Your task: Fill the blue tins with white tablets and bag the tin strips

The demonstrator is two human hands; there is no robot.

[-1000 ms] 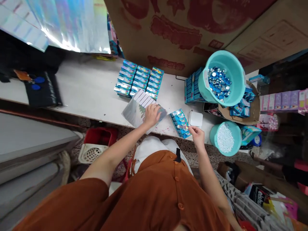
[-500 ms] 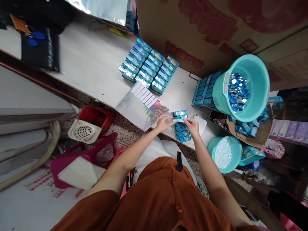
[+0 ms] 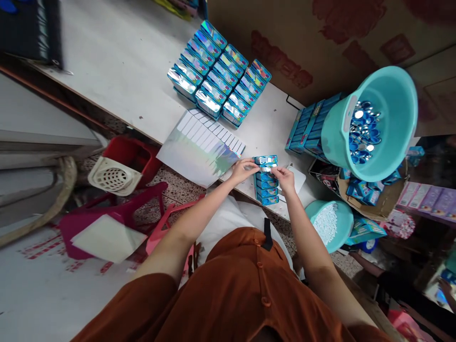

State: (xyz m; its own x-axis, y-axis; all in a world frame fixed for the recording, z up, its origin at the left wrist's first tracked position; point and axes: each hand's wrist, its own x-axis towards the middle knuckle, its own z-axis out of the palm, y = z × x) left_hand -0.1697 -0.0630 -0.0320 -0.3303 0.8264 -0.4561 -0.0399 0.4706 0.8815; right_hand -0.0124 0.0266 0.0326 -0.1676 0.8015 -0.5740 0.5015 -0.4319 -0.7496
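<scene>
A short row of small blue boxes (image 3: 268, 192) stands at the table's front edge. Over its second box a shiny strip (image 3: 266, 168) stretches between my hands. My left hand (image 3: 245, 170) pinches the strip's left end, and my right hand (image 3: 284, 178) has its fingers closed on the right end. Just left of my left hand lies a silvery sheet (image 3: 194, 152) with rows of pale strips. Behind it stand three rows of blue boxes with shiny tops (image 3: 217, 80).
A turquoise bucket (image 3: 402, 118) with blue and silver round pieces stands at the right, beside stacked blue boxes (image 3: 308, 126). Below it are an open carton (image 3: 383, 204) and a basin (image 3: 309, 213) of white pieces. A person's arm (image 3: 368, 265) shows at lower right.
The view has shifted closer to the table. The strip between my hands now lies against the second box's top, and both hands remain on it.
</scene>
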